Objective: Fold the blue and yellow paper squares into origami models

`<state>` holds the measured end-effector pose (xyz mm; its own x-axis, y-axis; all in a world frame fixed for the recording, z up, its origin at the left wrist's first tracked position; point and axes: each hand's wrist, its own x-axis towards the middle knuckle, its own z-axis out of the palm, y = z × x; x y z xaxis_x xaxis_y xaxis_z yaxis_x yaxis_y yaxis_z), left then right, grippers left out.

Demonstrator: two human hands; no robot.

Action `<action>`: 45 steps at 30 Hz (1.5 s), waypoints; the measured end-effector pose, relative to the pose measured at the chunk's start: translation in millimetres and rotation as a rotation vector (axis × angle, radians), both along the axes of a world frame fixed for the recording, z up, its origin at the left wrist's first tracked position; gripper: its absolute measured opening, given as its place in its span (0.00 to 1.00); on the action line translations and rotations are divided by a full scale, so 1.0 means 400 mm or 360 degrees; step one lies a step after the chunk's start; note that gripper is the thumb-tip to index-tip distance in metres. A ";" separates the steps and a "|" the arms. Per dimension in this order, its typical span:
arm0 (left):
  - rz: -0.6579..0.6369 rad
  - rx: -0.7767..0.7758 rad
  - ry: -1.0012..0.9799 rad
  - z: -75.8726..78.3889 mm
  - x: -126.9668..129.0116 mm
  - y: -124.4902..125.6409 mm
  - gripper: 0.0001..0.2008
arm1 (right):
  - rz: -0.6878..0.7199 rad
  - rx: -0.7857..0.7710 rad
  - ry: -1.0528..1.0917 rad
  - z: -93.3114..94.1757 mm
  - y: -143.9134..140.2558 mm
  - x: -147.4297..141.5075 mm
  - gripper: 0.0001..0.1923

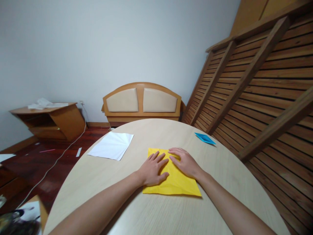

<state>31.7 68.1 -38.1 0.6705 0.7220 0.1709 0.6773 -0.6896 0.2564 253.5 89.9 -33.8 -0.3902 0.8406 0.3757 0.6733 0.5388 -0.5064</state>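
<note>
Round table [151,215], both hands [153,169] flat on yellow paper [176,184]

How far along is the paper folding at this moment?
Looks early. Done: a small blue folded piece lies finished at the table's far right. In hand: left hand and right hand press flat on the yellow paper. Left: the white sheet lies untouched.

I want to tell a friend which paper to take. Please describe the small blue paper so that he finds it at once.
On the round pale table, look at its far right edge. The blue paper lies there alone, a small folded pointed shape, smaller than the yellow sheet and the white sheet.
</note>
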 end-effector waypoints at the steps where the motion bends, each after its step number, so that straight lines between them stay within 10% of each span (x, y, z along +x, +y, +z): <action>1: -0.0003 0.0005 -0.0008 0.000 -0.001 0.001 0.29 | 0.0051 -0.0070 -0.0088 -0.005 -0.008 -0.010 0.22; 15: 0.0385 0.0108 0.0083 -0.003 -0.007 0.052 0.24 | 0.0195 -0.0274 -0.0477 -0.019 -0.023 -0.013 0.36; 23: 0.0023 0.0062 0.0045 0.002 -0.005 0.028 0.29 | 0.0161 -0.0097 -0.0377 0.010 -0.033 -0.027 0.28; 40: 0.0397 -0.0049 0.0197 -0.010 -0.018 0.059 0.35 | -0.0087 -0.0096 -0.0690 0.000 -0.012 -0.004 0.35; 45: 0.0078 0.0041 0.0104 0.000 -0.017 0.058 0.34 | 0.0128 -0.0194 -0.0577 -0.016 -0.029 -0.043 0.38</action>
<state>24.9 91.2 -38.2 0.6448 0.7501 0.1469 0.7251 -0.6611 0.1927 236.5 78.1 -40.3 -0.5460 0.8318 0.1006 0.7781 0.5479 -0.3071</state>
